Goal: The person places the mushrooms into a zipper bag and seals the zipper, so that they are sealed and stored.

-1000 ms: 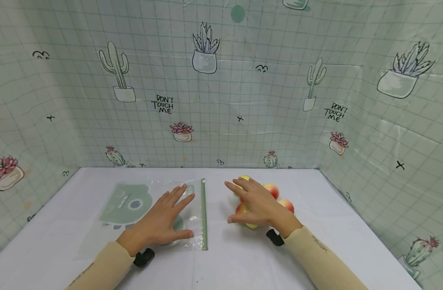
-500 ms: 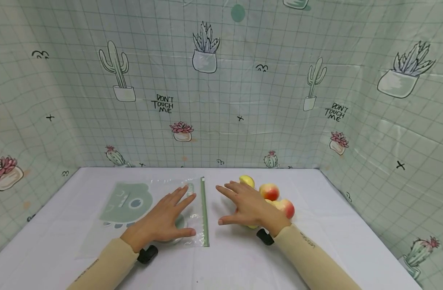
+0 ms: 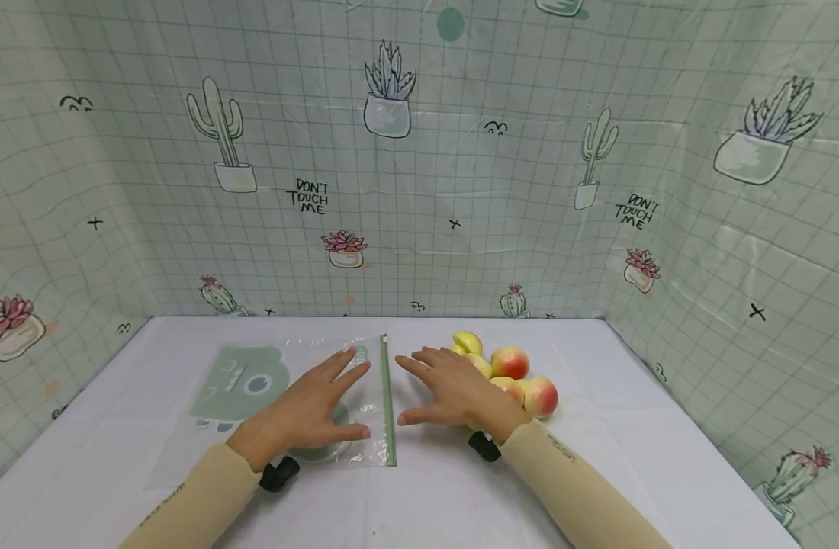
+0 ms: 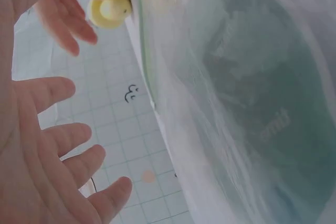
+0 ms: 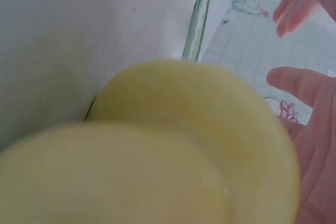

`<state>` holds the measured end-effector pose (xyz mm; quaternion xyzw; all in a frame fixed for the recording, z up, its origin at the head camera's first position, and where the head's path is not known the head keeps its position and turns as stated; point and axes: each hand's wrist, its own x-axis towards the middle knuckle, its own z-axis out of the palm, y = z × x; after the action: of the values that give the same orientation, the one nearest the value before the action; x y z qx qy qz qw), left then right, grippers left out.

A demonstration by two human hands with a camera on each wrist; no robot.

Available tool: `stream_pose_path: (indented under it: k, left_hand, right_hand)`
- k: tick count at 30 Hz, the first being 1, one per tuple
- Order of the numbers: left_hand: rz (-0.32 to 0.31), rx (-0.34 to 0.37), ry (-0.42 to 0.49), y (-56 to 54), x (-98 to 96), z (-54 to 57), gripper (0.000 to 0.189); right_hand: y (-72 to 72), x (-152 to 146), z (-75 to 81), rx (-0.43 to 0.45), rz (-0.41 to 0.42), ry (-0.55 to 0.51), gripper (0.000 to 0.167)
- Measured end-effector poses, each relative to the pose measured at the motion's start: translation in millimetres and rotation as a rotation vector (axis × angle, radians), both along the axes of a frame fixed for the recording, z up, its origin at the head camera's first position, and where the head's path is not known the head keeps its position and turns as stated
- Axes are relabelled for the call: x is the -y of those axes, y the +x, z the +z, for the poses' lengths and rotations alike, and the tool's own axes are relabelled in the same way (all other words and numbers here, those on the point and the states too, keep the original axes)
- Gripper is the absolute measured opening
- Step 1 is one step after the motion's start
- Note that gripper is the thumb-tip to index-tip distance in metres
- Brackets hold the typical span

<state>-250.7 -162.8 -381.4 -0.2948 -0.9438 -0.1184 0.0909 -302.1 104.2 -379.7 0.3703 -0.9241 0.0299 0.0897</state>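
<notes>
A clear zip bag (image 3: 255, 385) with a green cartoon monster print lies flat on the left of the table, its green zip edge (image 3: 389, 412) facing right. Over its right part hovers my left hand (image 3: 306, 408), fingers spread and holding nothing. My right hand (image 3: 454, 393), also spread and holding nothing, is between the zip edge and a group of fruit, covering part of the group. Among these are red-and-yellow peaches (image 3: 510, 363) and a rounded yellow piece (image 3: 467, 342). Close up in the right wrist view, a yellow piece (image 5: 210, 93) fills the lower part.
The table (image 3: 419, 511) has a white cover. Around its back and sides hangs a grid-patterned curtain (image 3: 454, 175) with cactus drawings. A black wrist strap (image 3: 484, 447) shows under the right wrist, another (image 3: 279, 474) under the left.
My right hand has moved left, off the fruit and toward the zip edge, leaving more of the fruit in sight. My left hand has hardly moved.
</notes>
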Motion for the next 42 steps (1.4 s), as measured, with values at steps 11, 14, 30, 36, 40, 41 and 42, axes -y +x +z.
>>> stream_pose_path:
  k: [11, 14, 30, 36, 40, 41, 42]
  left_hand:
    - [-0.015, 0.052, -0.001, -9.3, 1.1, -0.8, 0.090]
    - [-0.013, 0.076, 0.006, -13.2, 1.0, -0.1, 0.089]
    - [0.051, 0.270, -0.019, -21.7, -1.9, -5.2, 0.091]
    - [0.076, 0.279, -0.059, -21.7, -2.9, -5.7, 0.093]
    - [0.088, 0.300, -0.069, -21.9, -2.9, -5.0, 0.091]
    - [0.091, 0.306, -0.071, -21.9, -2.8, -4.9, 0.091]
    - [0.094, 0.311, -0.075, -22.1, -2.6, -5.0, 0.090]
  right_hand:
    - [-3.5, 16.1, -0.7, 0.083, 0.006, -0.014, 0.086]
    - [-4.8, 18.9, -0.5, 0.096, -0.004, -0.006, 0.084]
    - [-7.6, 37.2, -6.9, 0.267, -0.034, -0.053, 0.081]
    - [-8.1, 41.6, -7.9, 0.284, -0.044, -0.067, 0.078]
    - [-8.8, 43.0, -7.8, 0.293, -0.048, -0.067, 0.078]
    - [-9.0, 43.2, -7.5, 0.297, -0.048, -0.067, 0.077]
    - [-9.4, 43.4, -7.2, 0.301, -0.049, -0.068, 0.077]
